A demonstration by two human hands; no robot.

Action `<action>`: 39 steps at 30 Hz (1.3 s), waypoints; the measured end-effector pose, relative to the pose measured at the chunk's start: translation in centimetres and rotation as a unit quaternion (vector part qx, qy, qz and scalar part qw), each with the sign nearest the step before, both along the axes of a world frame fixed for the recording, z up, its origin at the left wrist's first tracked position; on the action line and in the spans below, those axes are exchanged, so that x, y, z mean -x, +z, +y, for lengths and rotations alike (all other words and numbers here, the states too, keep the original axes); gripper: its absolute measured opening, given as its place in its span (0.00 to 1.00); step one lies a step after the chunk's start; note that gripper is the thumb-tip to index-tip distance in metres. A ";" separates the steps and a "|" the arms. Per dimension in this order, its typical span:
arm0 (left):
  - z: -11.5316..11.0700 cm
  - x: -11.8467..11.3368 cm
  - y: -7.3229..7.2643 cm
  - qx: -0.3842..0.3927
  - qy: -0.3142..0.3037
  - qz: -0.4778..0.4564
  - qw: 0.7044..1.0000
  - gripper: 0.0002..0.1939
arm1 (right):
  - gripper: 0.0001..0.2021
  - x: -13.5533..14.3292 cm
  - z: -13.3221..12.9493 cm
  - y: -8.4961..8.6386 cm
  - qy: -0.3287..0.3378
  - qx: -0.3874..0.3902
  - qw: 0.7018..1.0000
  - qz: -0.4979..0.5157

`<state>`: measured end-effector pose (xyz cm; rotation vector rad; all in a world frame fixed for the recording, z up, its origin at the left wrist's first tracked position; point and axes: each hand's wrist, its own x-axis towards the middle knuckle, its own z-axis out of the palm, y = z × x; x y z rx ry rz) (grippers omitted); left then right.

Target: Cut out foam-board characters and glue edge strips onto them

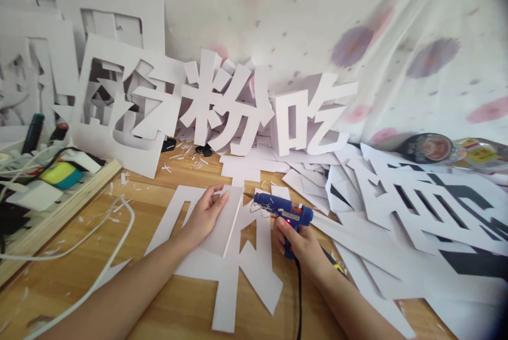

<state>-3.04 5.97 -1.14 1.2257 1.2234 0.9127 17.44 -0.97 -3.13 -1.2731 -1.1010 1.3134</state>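
Observation:
My right hand [296, 242] is wrapped around the handle of a blue hot glue gun [283, 207], whose small red light glows. Its nozzle points left, close to the long edge of a white foam board piece [222, 226]. That rectangular piece is tilted in the grip of my left hand [206, 213], thumb on its face and fingers behind. Beneath both hands a large flat cut-out character [228, 287] in white board lies on the wooden table [159, 308]. Thin glue strings cling around the gun's front, and a black cord hangs from its handle.
Raised white characters [238, 112] stand along the back. Cut-out boards [119, 96] lean at the left. Paper sheets and templates [408, 207] are piled right. A power strip [35, 191] with plugs and a white cable [127, 223] lies left. A clear bottle [476, 152] lies far right.

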 end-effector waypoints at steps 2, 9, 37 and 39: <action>0.0 0.0 0.0 0.004 -0.001 0.000 1.000 0.25 | 0.22 0.0 -0.1 0.1 0.002 0.002 1.000 -0.004; 0.0 0.1 -0.1 0.000 -0.002 -0.010 1.000 0.25 | 0.21 0.0 -0.2 0.1 0.006 0.016 1.000 -0.016; 0.0 0.1 0.0 0.014 0.002 -0.023 1.000 0.24 | 0.22 -0.1 -0.2 -0.4 0.020 0.010 1.000 -0.022; 0.0 0.1 0.0 0.015 0.003 -0.019 1.000 0.24 | 0.21 -0.1 -0.1 -0.4 0.021 0.011 1.000 -0.016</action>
